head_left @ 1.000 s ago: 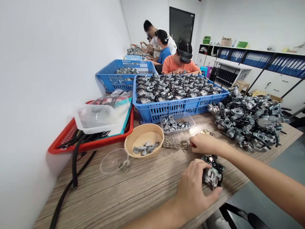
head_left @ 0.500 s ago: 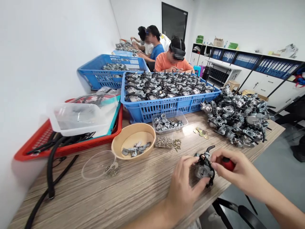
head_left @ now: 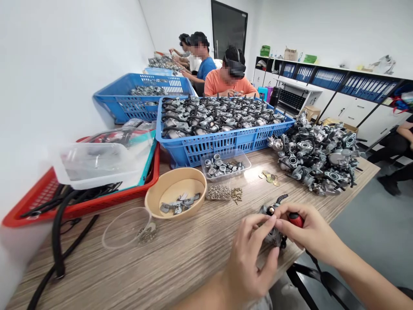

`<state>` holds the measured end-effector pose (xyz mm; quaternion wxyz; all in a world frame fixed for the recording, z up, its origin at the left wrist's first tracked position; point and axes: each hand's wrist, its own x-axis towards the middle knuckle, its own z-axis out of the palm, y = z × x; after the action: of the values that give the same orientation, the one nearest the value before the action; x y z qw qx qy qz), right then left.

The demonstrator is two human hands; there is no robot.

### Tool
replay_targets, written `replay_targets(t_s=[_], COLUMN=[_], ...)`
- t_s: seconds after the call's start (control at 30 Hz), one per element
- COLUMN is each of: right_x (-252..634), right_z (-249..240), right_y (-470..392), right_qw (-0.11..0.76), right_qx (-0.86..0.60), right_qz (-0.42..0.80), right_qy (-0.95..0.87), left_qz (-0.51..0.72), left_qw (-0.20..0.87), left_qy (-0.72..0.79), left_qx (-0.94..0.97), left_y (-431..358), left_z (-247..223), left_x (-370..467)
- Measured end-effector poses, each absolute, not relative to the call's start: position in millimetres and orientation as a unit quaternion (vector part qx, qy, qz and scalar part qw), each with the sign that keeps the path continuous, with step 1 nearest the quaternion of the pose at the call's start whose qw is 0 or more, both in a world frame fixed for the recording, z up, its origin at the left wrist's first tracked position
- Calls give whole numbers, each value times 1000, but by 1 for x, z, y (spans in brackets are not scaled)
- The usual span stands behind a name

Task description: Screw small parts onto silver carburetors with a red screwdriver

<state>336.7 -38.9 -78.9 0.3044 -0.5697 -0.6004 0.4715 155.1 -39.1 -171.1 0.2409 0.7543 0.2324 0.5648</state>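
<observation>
1 metal part (head_left: 272,238) lies beneath both hands: left hand (head_left: 250,254) spread around it, right hand (head_left: 308,232) (pinch unclear) clasping a red tool (head_left: 297,221).

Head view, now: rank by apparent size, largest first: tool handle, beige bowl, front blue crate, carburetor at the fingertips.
1. Front blue crate
2. Beige bowl
3. Carburetor, partly hidden
4. Red-and-black tool handle, also partly hidden; ranked by what shows

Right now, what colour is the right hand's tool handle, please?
The handle is red and black; head view.
</observation>
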Motion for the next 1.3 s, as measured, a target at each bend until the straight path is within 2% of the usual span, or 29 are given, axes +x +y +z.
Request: replay_targets(t_s=[0.2, 0.47, 0.7, 0.83, 1.03, 1.3], right_x=[339, 351, 352, 356, 381, 409], right_z=[-75, -76, -103, -112, -113, -138], right_y=[-37, -47, -65, -73, -47, 23], right_qw=[300, 254, 329, 334, 223, 72], right_qx=[-555, -549, -578, -594, -690, -731], right_qz=[461, 430, 282, 256, 173, 128], right_qy=[-624, -670, -692, -686, -667, -667], left_qz=[562, 544, 487, 469, 459, 445], left_qw=[249, 262, 269, 279, 285, 268], left_qy=[200, 190, 324, 351, 366, 351], left_qx=[763, 774, 765, 761, 758, 779], left_y=[-39, -41, -38, -38, -39, -37], left_z=[-171, -171, -168, -168, -165, -164], left_x=[153, 154, 162, 163, 163, 159])
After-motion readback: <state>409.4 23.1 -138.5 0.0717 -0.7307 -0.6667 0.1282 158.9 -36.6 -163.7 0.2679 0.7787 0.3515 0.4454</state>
